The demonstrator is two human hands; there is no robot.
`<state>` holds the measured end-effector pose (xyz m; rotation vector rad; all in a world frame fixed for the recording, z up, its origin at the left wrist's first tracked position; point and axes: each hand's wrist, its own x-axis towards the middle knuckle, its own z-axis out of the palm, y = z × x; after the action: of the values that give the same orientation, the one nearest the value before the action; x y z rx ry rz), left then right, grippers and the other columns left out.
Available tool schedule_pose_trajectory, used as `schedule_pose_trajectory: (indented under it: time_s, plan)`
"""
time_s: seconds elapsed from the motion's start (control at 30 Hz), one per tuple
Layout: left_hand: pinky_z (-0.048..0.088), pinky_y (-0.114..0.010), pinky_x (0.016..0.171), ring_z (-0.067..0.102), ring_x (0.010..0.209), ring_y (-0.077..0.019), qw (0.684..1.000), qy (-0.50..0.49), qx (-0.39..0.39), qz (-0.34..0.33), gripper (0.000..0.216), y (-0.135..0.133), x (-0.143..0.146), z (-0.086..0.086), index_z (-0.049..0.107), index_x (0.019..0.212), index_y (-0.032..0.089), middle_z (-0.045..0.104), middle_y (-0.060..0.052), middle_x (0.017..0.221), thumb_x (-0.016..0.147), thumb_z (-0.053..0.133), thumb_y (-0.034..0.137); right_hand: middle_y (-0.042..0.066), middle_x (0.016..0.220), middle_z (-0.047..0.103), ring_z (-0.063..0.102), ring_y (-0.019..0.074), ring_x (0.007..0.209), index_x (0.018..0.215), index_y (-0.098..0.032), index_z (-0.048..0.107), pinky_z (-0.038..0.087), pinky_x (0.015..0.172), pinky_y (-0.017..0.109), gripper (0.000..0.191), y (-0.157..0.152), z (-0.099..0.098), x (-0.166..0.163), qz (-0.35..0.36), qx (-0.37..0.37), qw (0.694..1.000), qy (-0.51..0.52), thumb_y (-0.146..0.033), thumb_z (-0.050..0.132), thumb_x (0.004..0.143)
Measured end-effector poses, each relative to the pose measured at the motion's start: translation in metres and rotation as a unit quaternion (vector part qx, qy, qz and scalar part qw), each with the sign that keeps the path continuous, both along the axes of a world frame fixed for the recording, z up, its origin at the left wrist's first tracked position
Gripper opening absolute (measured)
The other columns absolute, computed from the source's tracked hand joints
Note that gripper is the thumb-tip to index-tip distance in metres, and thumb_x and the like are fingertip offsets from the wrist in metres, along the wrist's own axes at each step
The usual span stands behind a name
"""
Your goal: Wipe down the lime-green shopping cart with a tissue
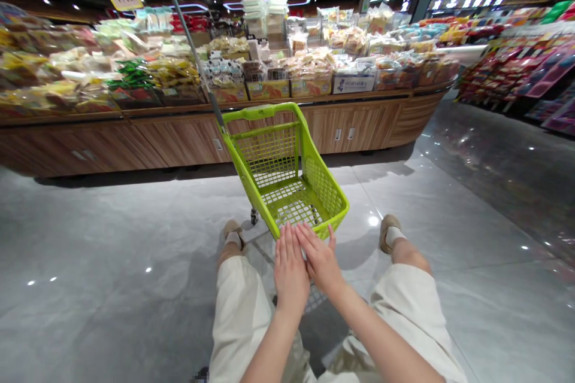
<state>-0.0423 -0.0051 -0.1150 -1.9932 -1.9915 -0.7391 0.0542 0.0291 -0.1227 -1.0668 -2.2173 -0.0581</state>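
Directly in front of me stands a green plastic shopping cart (324,176) with lattice walls, and no goods show in its basket. My left hand (290,266) and my right hand (320,254) lie side by side at the cart's near rim, touching each other at the fingers. Both have their fingers stretched out flat, with nothing held. The right thumb stands a little apart. Whether the palms rest on the rim is hidden from above.
Beyond the cart runs a wooden display counter (179,140) piled with packaged snacks (309,63). A grey pole (188,36) rises at the cart's far left corner. Shelves of bagged goods (503,66) stand at right. My legs straddle the near side, on shiny grey floor tiles (112,239).
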Motion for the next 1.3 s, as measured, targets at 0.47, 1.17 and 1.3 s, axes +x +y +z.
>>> schedule_pose_trajectory:
  time_s: [0.47, 1.17, 1.3]
  plan:
    - [0.033, -0.051, 0.116, 0.024, 0.146, -0.0304, 1.0, 0.006, 0.029, -0.005, 0.088, 0.002, 0.003, -0.001, -0.008, 0.154, 0.013, 0.029, -0.019, 0.157, 0.082, 0.042, 0.004, 0.012, 0.144, 0.052, 0.044, 0.0218, 0.136, 0.148, -0.022, 0.035, 0.0, 0.117, 0.055, 0.069, 0.015, 0.0, 0.019, -0.068, 0.024, 0.997, 0.005, -0.004, 0.038, 0.082]
    - [0.03, -0.048, 0.118, 0.021, 0.147, -0.0284, 0.999, 0.033, 0.008, 0.007, 0.085, 0.005, 0.001, -0.004, -0.006, 0.154, 0.011, 0.028, -0.018, 0.157, 0.083, 0.042, 0.004, 0.009, 0.149, 0.046, 0.035, 0.0158, 0.142, 0.149, -0.02, 0.033, 0.0, 0.12, 0.047, 0.075, 0.011, -0.002, 0.015, -0.002, 0.02, 0.999, -0.038, 0.002, 0.035, 0.077]
    - [0.028, -0.045, 0.119, 0.02, 0.148, -0.0262, 0.999, 0.032, -0.013, -0.005, 0.08, 0.002, -0.007, -0.002, 0.002, 0.154, 0.009, 0.025, -0.016, 0.159, 0.085, 0.043, 0.008, 0.007, 0.148, 0.048, 0.038, 0.0171, 0.141, 0.148, -0.026, 0.035, -0.005, 0.118, 0.054, 0.084, 0.047, -0.001, 0.075, -0.071, 0.012, 0.997, -0.027, 0.007, 0.034, 0.07]
